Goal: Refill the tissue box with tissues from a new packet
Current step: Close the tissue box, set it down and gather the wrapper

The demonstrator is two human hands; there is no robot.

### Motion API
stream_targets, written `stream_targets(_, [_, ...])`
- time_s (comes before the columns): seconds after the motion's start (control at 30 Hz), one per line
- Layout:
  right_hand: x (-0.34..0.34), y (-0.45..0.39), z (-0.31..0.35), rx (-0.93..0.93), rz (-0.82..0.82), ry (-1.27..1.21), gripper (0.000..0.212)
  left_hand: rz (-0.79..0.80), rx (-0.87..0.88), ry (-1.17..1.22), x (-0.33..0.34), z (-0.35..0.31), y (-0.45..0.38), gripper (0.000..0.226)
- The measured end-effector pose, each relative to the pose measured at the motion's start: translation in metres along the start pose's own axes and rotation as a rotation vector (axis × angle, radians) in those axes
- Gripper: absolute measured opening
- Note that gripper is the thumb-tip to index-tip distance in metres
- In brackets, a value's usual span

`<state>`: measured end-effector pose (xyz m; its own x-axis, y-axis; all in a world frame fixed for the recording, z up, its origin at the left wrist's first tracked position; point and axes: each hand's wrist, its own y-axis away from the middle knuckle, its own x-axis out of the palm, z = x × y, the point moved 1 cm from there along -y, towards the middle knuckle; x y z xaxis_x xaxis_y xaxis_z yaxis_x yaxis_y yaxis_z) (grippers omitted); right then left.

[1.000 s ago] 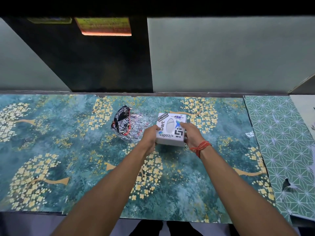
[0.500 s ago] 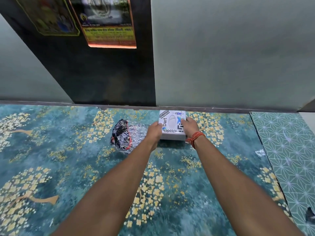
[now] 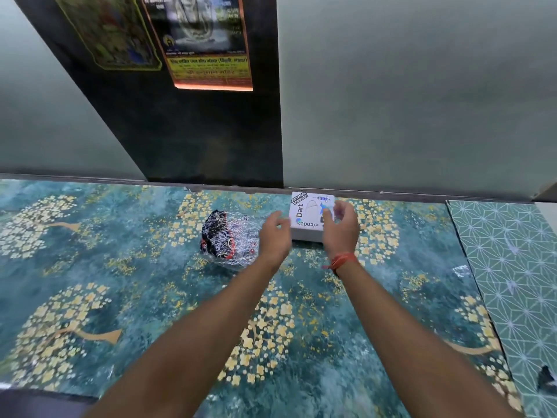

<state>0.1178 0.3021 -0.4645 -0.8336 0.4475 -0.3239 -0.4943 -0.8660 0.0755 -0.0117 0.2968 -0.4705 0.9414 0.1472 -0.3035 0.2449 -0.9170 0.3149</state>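
A white square tissue box (image 3: pixel 305 217) with stickers and an oval slot on top rests on the patterned table, close to the back wall. To its left lies a crumpled clear plastic packet (image 3: pixel 229 238) with black and red print. My left hand (image 3: pixel 275 236) hovers just left of the box, fingers apart, touching nothing. My right hand (image 3: pixel 342 229), with a red thread on the wrist, is over the box's right side with fingers spread, covering that edge; it does not grip the box.
The table (image 3: pixel 120 282) has a teal cover with yellow flower trees. A green geometric-patterned surface (image 3: pixel 512 267) adjoins it on the right. A grey wall with a dark panel and posters (image 3: pixel 208 43) rises right behind the box.
The box was pushed away from me toward the back wall and set down. Both hands have let go and opened. The camera has tilted up.
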Motion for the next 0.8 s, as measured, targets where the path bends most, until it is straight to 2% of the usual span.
stream_targets(0.03, [0.001, 0.019, 0.009, -0.051, -0.002, 0.006, 0.018, -0.132, 0.055, -0.006, -0.018, 0.001, 0.005, 0.033])
stream_targets(0.1, [0.02, 0.048, 0.015, -0.021, 0.177, 0.025, 0.012, -0.386, 0.099, -0.106, -0.059, 0.007, 0.001, 0.028])
stream_targets(0.17, [0.051, 0.067, 0.009, 0.172, 0.463, 0.096, 0.034, -0.493, -0.061, -0.255, -0.098, 0.022, -0.019, 0.037])
stream_targets(0.2, [0.067, 0.073, 0.002, 0.29, 0.566, 0.139, 0.052, -0.47, -0.196, -0.317, -0.114, 0.034, -0.03, 0.045])
stream_targets(0.27, [0.092, 0.081, -0.009, 0.394, 0.617, 0.172, 0.075, -0.362, -0.363, -0.346, -0.136, 0.054, -0.042, 0.047])
stream_targets(0.33, [0.104, 0.086, -0.014, 0.435, 0.584, 0.098, 0.077, -0.282, -0.379, -0.306, -0.145, 0.07, -0.039, 0.039])
stream_targets(0.4, [0.106, 0.091, -0.014, 0.506, 0.584, 0.001, 0.077, -0.249, -0.376, -0.289, -0.15, 0.085, -0.03, 0.041])
stream_targets(0.47, [0.097, 0.095, -0.008, 0.511, 0.582, -0.002, 0.065, -0.209, -0.408, -0.172, -0.153, 0.094, -0.018, 0.036])
stream_targets(0.53, [0.084, 0.093, 0.01, 0.455, 0.57, 0.001, 0.045, -0.159, -0.461, 0.015, -0.162, 0.081, 0.0, 0.021])
stream_targets(0.6, [0.07, 0.082, 0.018, 0.455, 0.639, -0.052, 0.032, -0.026, -0.494, 0.179, -0.168, 0.07, 0.01, 0.01])
stream_targets(0.7, [0.032, 0.069, 0.035, 0.447, 0.813, -0.074, 0.025, 0.218, -0.484, 0.412, -0.174, 0.046, 0.04, 0.01])
stream_targets(0.8, [-0.008, 0.057, 0.033, 0.341, 0.861, -0.055, 0.02, 0.288, -0.408, 0.45, -0.167, 0.042, 0.057, 0.026])
